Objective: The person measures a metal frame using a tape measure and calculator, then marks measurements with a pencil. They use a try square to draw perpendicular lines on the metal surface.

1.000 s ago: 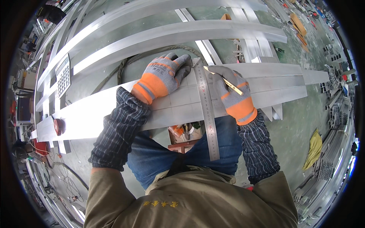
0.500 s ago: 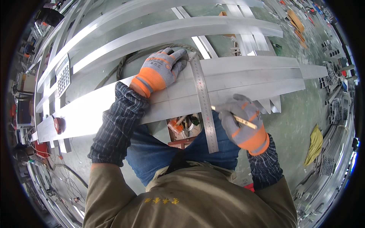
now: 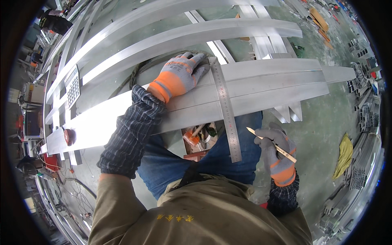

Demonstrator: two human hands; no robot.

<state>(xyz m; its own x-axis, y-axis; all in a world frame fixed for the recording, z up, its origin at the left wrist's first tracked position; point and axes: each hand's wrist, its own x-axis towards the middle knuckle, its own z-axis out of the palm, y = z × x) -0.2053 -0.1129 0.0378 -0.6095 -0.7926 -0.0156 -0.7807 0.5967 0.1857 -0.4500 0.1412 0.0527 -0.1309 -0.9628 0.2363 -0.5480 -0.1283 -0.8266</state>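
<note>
Two flat aluminium bars [image 3: 277,79] lie side by side across my front, above my lap. A steel ruler [image 3: 229,118] crosses them, its near end sticking out over my thighs. My left hand [image 3: 181,73], in a grey and orange glove, rests on the bars with its fingers closed at the ruler's far end. The exact grip there is partly hidden. My right hand [image 3: 277,147], gloved alike, is off the bars, right of the ruler. Its fingers close around a pale wooden pencil [image 3: 281,152], with the tip pointing toward the ruler.
Farther off, more aluminium bars [image 3: 192,32] lie over crosswise supports. A calculator [image 3: 73,86] sits at the left, and a round red object [image 3: 68,137] at the bars' left end. Below the bars is a tool box [image 3: 196,155]. A yellow cloth [image 3: 342,157] lies on the right floor.
My right hand has drawn back from the ruler with the pencil, to the right and nearer to me. My left hand and the ruler stay together on the bars; the whole view has shifted slightly.
</note>
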